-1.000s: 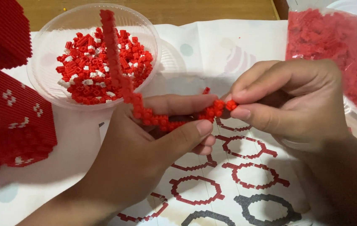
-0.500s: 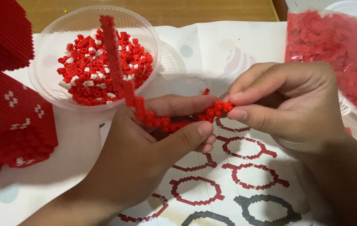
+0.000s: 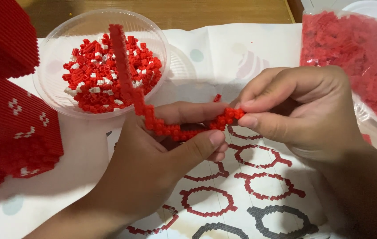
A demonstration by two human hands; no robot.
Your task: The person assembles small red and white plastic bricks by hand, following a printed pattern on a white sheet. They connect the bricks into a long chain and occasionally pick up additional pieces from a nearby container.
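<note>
- Left hand [image 3: 153,155] pinches a curved strip of small red bricks [image 3: 170,128] between thumb and fingers, above a printed pattern sheet [image 3: 259,194].
- Right hand [image 3: 299,110] clamps fingertips on the strip's right end.
- Clear bowl [image 3: 55,93] of loose bricks sits far left.

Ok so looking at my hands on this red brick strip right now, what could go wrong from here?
1. The red brick strip is long and thin, and its free end sticks up over the clear bowl; pressing with the right hand might bend or snap it.
2. The left hand grips only the lower part, so a slip could knock the bowl and scatter its loose bricks.
3. A small red piece juts up by the fingertips and may drop off.
</note>
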